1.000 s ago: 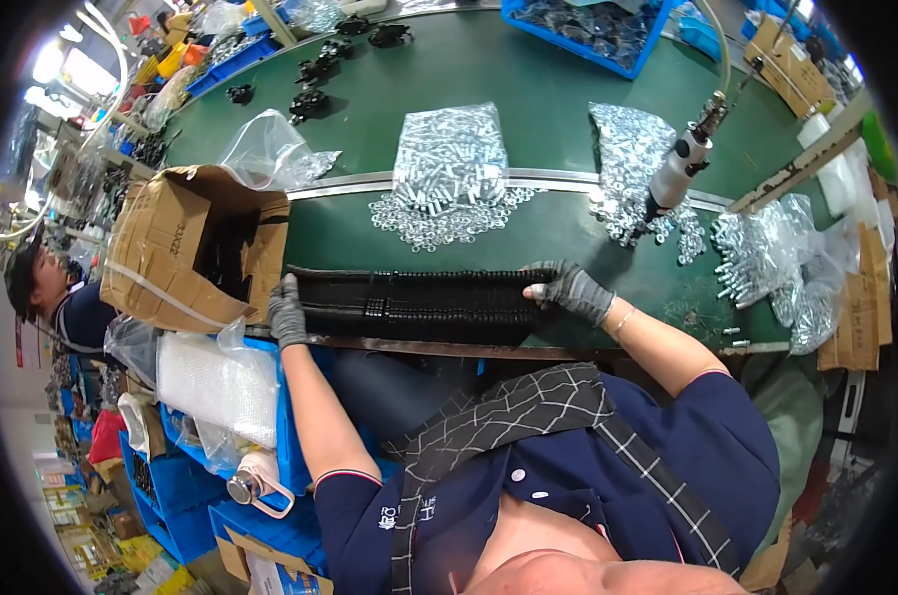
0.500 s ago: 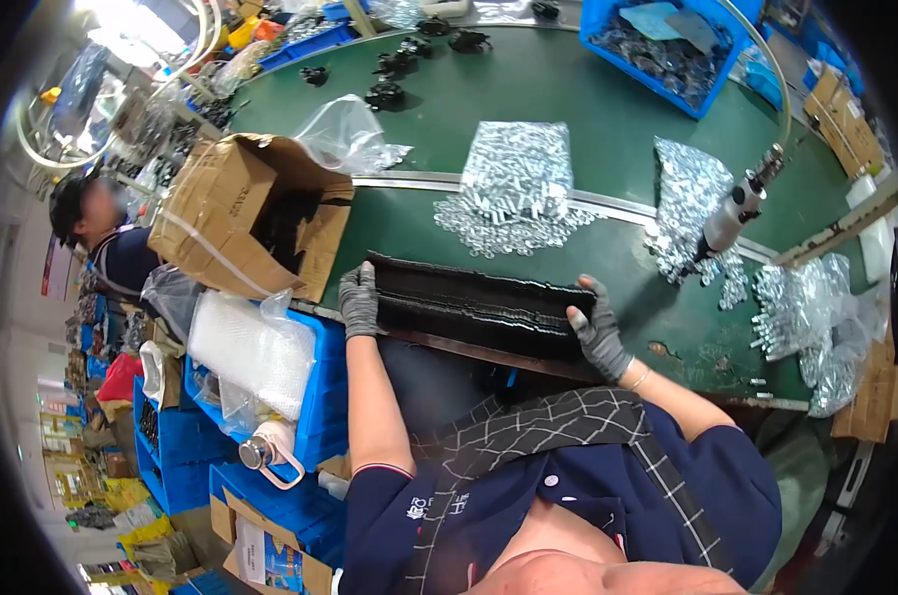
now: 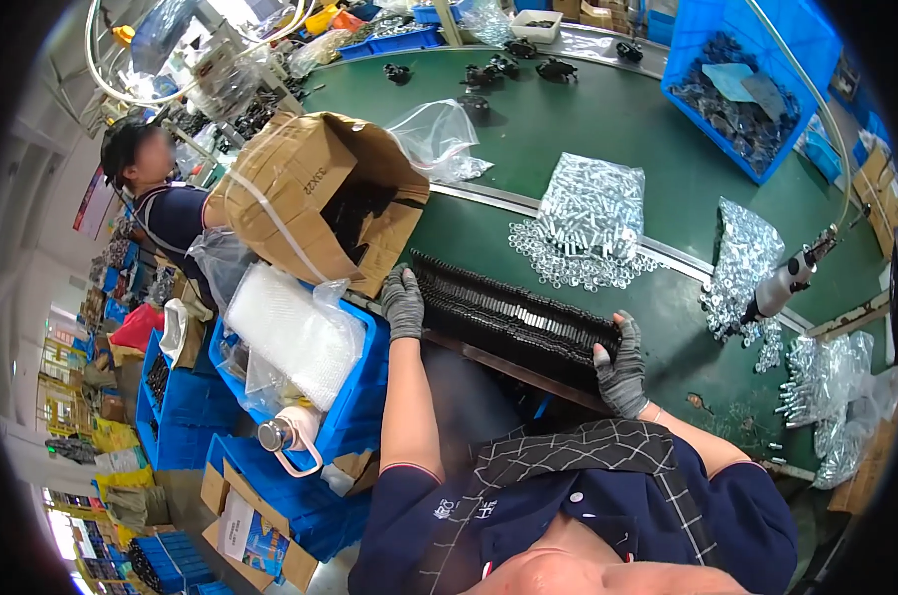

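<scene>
Green covers the broad worktable (image 3: 588, 119), which curves across the view. A large cardboard box (image 3: 280, 198) stands open at its left, with dark pieces inside, and a blue bin (image 3: 697, 35) sits at the far side toward the right. Closer in, a long row of black parts (image 3: 518, 317) runs slantwise along the table's near edge, in front of the person and just right of the box, its middle catching a pale shine. Whether it rests fully on the table or is lifted a little is hard to tell from this angle. Beyond it lie a clear bag of metal pins (image 3: 598, 198) and, farther right, a slanting power tool (image 3: 781, 288). The person's hands, in grey gloves that leave the fingertips bare, grasp the row from both ends: the left hand (image 3: 402, 302) is closed about the end near the box, the right hand (image 3: 623, 372) has thumb and fingers set on the other. The step in hand looks to be holding the parts together as one; the next move calls for even pressure from both sides, since a slack grip could spill the middle. Smallest of all, loose metal rings (image 3: 558, 263) lie heaped before the bag, touched by neither hand
</scene>
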A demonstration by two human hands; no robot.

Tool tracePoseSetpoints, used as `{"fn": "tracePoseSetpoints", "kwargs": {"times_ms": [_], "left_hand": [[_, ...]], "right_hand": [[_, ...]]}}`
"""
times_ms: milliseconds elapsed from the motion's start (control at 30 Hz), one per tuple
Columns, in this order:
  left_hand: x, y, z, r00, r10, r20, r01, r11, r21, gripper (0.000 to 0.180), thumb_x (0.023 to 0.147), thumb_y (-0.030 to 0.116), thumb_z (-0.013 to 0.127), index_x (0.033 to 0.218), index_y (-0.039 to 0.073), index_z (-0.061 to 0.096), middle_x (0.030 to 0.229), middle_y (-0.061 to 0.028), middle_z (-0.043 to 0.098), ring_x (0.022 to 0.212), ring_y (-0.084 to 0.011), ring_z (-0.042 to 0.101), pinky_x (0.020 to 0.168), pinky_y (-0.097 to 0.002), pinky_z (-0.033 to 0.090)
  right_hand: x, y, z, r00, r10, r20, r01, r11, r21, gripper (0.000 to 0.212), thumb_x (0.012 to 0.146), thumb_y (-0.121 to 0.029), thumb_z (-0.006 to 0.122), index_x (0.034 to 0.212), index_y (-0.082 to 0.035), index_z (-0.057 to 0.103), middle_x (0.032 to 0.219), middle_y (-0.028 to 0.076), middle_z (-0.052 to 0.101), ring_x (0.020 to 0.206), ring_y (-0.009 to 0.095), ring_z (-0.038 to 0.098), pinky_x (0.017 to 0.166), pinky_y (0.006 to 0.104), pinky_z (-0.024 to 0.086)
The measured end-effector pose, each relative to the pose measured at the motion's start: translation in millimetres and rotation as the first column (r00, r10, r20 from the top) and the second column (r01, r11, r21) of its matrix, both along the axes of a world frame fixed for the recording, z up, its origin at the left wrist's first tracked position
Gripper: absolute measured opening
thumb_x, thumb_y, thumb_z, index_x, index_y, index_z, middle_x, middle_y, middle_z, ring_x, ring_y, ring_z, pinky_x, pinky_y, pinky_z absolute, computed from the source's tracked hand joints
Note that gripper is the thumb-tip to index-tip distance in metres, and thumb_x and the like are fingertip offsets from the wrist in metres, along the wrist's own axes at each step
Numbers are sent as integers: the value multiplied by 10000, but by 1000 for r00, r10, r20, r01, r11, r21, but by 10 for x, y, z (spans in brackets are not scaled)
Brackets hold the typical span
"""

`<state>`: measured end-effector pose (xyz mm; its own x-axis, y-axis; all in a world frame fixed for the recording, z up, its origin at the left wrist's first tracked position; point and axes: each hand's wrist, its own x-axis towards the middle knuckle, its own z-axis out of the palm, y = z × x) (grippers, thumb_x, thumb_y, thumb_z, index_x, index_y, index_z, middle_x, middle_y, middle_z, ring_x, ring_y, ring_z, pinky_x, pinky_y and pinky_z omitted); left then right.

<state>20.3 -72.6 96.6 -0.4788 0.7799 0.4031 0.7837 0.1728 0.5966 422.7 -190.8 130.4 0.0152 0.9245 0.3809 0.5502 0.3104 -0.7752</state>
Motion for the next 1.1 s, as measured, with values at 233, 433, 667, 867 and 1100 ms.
{"fn": "tracePoseSetpoints", "kwargs": {"times_ms": [233,433,667,867,1100], "left_hand": [[-310,-142,-46,1000,26,17,-26,999,-27,362,985,315,473,1120,48,675,1139,-201,651,1087,-383,576,975,-457,441],[-329,-328,98,1000,-6,16,8,996,-88,389,975,327,487,1203,56,647,1261,-195,602,1212,-369,518,1047,-462,390],[141,-403,483,818,-342,-463,304,939,-158,685,960,504,415,1511,110,310,1587,-138,246,1464,-310,228,1179,-500,138],[26,-435,555,829,-490,-267,302,796,-524,740,960,561,342,1546,131,203,1612,-117,179,1487,-289,163,1183,-506,81],[-140,-437,664,963,-217,-160,153,928,-340,626,958,500,373,1408,71,439,1440,-175,454,1330,-337,435,1100,-488,311]], "right_hand": [[-149,-157,20,997,-3,-78,0,999,-43,586,863,-174,617,1377,4,397,1400,221,419,1277,381,437,1072,438,362],[-160,-260,42,993,38,-111,-44,998,-55,628,883,-226,627,1409,0,369,1444,221,384,1320,376,405,1100,431,334],[-88,-217,114,999,43,-32,-44,998,-39,718,905,-289,632,1479,-14,301,1518,233,311,1391,387,337,1125,425,305],[125,-299,191,991,134,1,-134,991,-24,713,930,-307,608,1491,-14,282,1527,236,314,1391,388,355,1115,422,320],[245,-447,228,961,157,-228,-183,978,-97,656,945,-308,597,1471,-19,332,1408,237,482,1274,355,508,1035,385,408]]}}
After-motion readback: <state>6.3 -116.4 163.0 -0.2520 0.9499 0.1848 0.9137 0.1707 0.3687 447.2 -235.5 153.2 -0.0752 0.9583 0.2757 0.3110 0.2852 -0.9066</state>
